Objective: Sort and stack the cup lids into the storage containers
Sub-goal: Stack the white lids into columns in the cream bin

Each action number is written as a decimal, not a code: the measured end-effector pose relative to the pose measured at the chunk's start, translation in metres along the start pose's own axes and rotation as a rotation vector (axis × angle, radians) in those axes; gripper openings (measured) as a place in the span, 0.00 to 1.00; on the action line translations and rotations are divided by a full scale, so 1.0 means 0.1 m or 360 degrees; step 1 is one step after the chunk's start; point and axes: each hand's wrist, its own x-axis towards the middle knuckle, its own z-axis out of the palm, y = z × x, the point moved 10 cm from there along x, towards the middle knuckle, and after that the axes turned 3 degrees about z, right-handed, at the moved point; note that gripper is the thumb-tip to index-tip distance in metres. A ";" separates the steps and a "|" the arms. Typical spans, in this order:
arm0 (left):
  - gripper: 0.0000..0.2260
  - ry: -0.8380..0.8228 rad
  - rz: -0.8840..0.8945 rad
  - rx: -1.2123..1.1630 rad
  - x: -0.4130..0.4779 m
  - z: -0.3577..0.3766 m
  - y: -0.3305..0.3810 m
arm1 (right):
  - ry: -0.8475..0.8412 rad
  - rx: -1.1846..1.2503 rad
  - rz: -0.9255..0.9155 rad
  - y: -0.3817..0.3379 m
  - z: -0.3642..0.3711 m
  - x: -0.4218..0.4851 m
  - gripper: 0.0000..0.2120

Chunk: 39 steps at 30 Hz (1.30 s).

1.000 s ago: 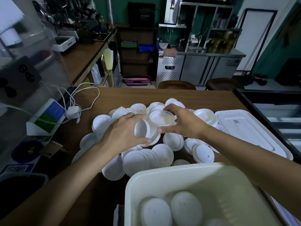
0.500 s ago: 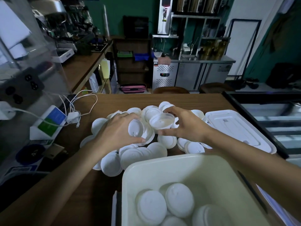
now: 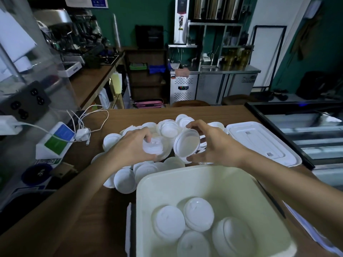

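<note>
cup lid [image 3: 186, 144] pinched tilted by right hand [image 3: 220, 146] fingers, left hand [image 3: 132, 148] grips second lid [image 3: 153, 148]; loose pinch could drop it at 12 o'clock.

White charger [image 3: 83, 134], cables [image 3: 96, 115], maybe a card stand [image 3: 55, 143]

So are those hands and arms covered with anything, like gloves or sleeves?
No. The left hand and the right hand are bare: no gloves, and no rings that show. The left forearm and the right forearm are bare too, with no sleeve, watch or bracelet in view up to the picture's edge.
</note>
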 end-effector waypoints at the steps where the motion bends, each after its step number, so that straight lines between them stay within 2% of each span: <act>1: 0.23 0.0012 0.0012 -0.0007 0.00 -0.02 0.02 | 0.0007 0.0021 -0.0014 -0.02 -0.02 -0.04 0.37; 6: 0.21 -0.0005 -0.0015 0.0091 -0.04 0.01 0.08 | 0.0013 0.0078 -0.0031 -0.02 -0.02 -0.22 0.34; 9: 0.23 -0.0031 -0.0020 0.0104 -0.10 -0.01 0.21 | -0.0004 0.0045 -0.0039 -0.03 -0.02 -0.30 0.35; 18: 0.32 -0.0246 0.0220 0.0053 -0.50 -0.28 1.04 | -0.0099 0.0084 -0.0110 -0.16 -0.08 -0.67 0.35; 22: 0.36 -0.0402 0.0355 0.0243 -0.75 -0.16 1.36 | -0.0174 0.0006 -0.0095 -0.16 -0.01 -0.79 0.37; 26: 0.39 -0.0508 0.0484 0.0555 -0.94 0.06 1.54 | -0.0125 -0.0125 -0.0106 -0.17 0.00 -0.88 0.38; 29: 0.38 -0.0562 0.0550 0.0606 -1.01 0.19 1.58 | -0.0128 -0.0218 -0.0110 -0.20 0.00 -0.94 0.36; 32: 0.32 -0.0693 0.0552 0.0609 -1.08 0.34 1.56 | -0.0211 -0.0354 -0.0088 -0.19 0.04 -1.02 0.34; 39: 0.17 -0.0983 0.0358 0.0538 -1.17 0.68 1.32 | -0.0588 -0.0825 0.0087 0.10 0.44 -1.08 0.37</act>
